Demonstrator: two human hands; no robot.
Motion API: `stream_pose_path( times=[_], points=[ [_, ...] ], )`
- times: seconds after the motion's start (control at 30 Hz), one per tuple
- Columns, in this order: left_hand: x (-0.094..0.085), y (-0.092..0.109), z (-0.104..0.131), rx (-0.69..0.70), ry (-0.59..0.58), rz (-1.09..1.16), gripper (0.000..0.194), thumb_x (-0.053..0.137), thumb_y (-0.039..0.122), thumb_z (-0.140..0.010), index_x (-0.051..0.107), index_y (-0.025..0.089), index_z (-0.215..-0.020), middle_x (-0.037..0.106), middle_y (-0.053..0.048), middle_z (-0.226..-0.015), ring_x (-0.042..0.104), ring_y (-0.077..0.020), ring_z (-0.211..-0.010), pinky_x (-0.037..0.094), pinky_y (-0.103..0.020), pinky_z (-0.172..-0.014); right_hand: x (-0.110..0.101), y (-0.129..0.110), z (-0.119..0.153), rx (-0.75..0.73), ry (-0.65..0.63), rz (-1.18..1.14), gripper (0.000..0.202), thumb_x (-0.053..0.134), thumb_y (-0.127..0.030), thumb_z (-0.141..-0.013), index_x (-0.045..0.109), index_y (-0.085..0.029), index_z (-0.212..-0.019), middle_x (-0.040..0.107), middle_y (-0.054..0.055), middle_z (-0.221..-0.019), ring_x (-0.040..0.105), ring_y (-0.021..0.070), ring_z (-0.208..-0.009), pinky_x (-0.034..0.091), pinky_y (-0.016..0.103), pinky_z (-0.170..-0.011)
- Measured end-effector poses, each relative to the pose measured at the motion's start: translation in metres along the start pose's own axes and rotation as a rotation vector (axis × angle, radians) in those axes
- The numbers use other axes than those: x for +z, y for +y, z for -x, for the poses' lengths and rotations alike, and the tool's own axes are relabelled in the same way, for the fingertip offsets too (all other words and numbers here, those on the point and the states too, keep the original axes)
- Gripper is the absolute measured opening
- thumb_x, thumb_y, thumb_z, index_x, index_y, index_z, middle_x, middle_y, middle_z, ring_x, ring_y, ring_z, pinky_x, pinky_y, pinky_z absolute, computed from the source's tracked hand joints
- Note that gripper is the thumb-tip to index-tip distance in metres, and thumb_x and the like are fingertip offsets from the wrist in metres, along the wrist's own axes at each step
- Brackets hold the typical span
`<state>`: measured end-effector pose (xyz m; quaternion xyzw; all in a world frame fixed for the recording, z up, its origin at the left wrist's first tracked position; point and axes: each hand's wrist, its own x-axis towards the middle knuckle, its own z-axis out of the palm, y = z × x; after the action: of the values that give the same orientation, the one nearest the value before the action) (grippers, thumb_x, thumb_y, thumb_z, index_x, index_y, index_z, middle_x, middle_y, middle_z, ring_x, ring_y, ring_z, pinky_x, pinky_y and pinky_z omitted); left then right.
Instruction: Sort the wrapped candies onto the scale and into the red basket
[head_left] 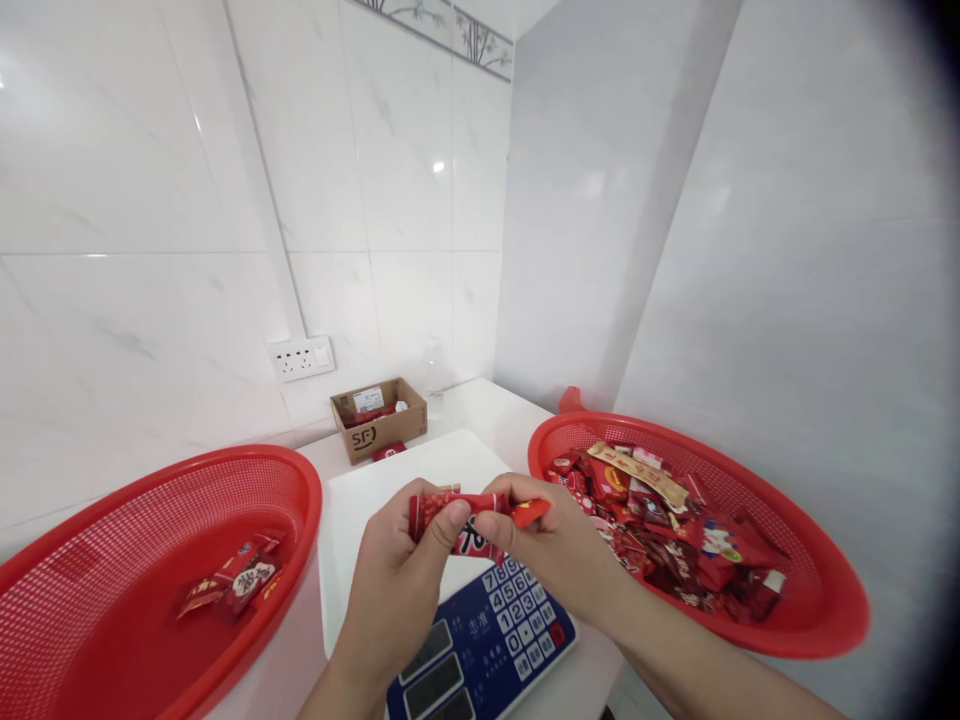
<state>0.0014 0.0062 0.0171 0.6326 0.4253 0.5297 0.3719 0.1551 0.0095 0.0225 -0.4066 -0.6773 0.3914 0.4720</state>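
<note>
Both hands meet over a white electronic scale (480, 640) with a blue keypad panel. My left hand (401, 565) is closed around red candy packets (439, 508), thumb pressed on top. Opposite it, my right hand (551, 530) grips the same bunch from the right, with an orange-red wrapper end (530, 513) poking out between its fingers. Dark lettering shows on one packet; how many there are is hidden by the fingers. The left red basket (300, 490) holds a few wrapped snacks (244, 580). The right red basket (840, 610) is heaped with assorted wrapped snacks (667, 530).
A small cardboard box (386, 435) with red packets inside stands at the back of the white table, a red packet (388, 452) beside it. A clear bottle (434, 385) is near the wall. A wall socket (302, 358) sits above. Walls close off the back and right.
</note>
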Motion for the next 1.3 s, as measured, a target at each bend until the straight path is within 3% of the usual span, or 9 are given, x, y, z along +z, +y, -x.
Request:
stream_pose_path(
  times=[0.17, 0.23, 0.43, 0.7, 0.93, 1.13, 1.3],
  points=[
    [-0.001, -0.005, -0.002, -0.023, 0.119, 0.098, 0.035, 0.057, 0.05, -0.081, 0.052, 0.019, -0.065, 0.05, 0.004, -0.059, 0.044, -0.0116, -0.058, 0.038, -0.022, -0.056, 0.002, 0.002, 0.004, 0.044, -0.046, 0.001, 0.026, 0.061, -0.039, -0.076, 0.05, -0.019, -0.064, 0.043, -0.006, -0.058, 0.034, 0.0092, -0.053, 0.028, 0.021, -0.049],
    [-0.003, -0.007, -0.004, -0.026, 0.087, 0.134, 0.035, 0.058, 0.05, -0.081, 0.053, 0.018, -0.067, 0.05, 0.004, -0.059, 0.043, -0.0113, -0.058, 0.038, -0.021, -0.056, 0.002, 0.001, 0.006, 0.058, -0.025, 0.024, 0.027, 0.06, -0.037, -0.077, 0.047, -0.019, -0.061, 0.041, -0.006, -0.056, 0.033, 0.0092, -0.052, 0.028, 0.022, -0.049],
    [-0.007, -0.005, -0.006, -0.03, -0.175, 0.148, 0.031, 0.059, 0.047, -0.082, 0.059, 0.018, -0.072, 0.056, 0.003, -0.065, 0.046, -0.0106, -0.062, 0.037, -0.02, -0.057, -0.004, -0.004, 0.005, 0.061, 0.007, -0.034, 0.028, 0.059, -0.041, -0.078, 0.052, -0.019, -0.062, 0.052, -0.003, -0.058, 0.044, 0.0105, -0.055, 0.034, 0.022, -0.053],
    [-0.006, 0.001, -0.004, -0.046, -0.275, 0.297, 0.031, 0.063, 0.041, -0.081, 0.056, 0.017, -0.061, 0.058, 0.003, -0.068, 0.049, -0.0097, -0.065, 0.039, -0.019, -0.059, -0.004, -0.008, 0.009, 0.02, 0.006, -0.009, 0.031, 0.058, -0.043, -0.081, 0.054, -0.019, -0.063, 0.052, -0.004, -0.058, 0.042, 0.0095, -0.053, 0.033, 0.021, -0.051],
    [-0.002, 0.0, -0.002, -0.021, -0.241, 0.422, 0.026, 0.065, 0.035, -0.08, 0.059, 0.017, -0.062, 0.062, 0.001, -0.068, 0.055, -0.0118, -0.068, 0.043, -0.021, -0.064, -0.004, -0.008, 0.011, 0.009, 0.0, -0.034, 0.026, 0.062, -0.04, -0.081, 0.058, -0.019, -0.066, 0.05, -0.005, -0.058, 0.04, 0.0089, -0.053, 0.031, 0.02, -0.05],
    [-0.002, -0.001, -0.003, -0.032, -0.203, 0.26, 0.028, 0.063, 0.039, -0.081, 0.058, 0.017, -0.064, 0.054, 0.002, -0.063, 0.049, -0.0124, -0.063, 0.042, -0.023, -0.062, -0.003, -0.006, 0.011, -0.044, -0.081, -0.045, 0.02, 0.059, -0.037, -0.085, 0.06, -0.02, -0.075, 0.053, -0.002, -0.068, 0.05, 0.0131, -0.068, 0.04, 0.023, -0.063],
    [-0.009, 0.0, -0.004, -0.034, -0.24, 0.264, 0.027, 0.06, 0.044, -0.082, 0.061, 0.018, -0.079, 0.055, 0.002, -0.066, 0.048, -0.0111, -0.06, 0.041, -0.022, -0.058, -0.006, -0.005, 0.012, 0.002, -0.006, 0.082, 0.023, 0.057, -0.038, -0.083, 0.056, -0.018, -0.071, 0.044, -0.004, -0.061, 0.039, 0.0108, -0.056, 0.031, 0.023, -0.052]
  ],
)
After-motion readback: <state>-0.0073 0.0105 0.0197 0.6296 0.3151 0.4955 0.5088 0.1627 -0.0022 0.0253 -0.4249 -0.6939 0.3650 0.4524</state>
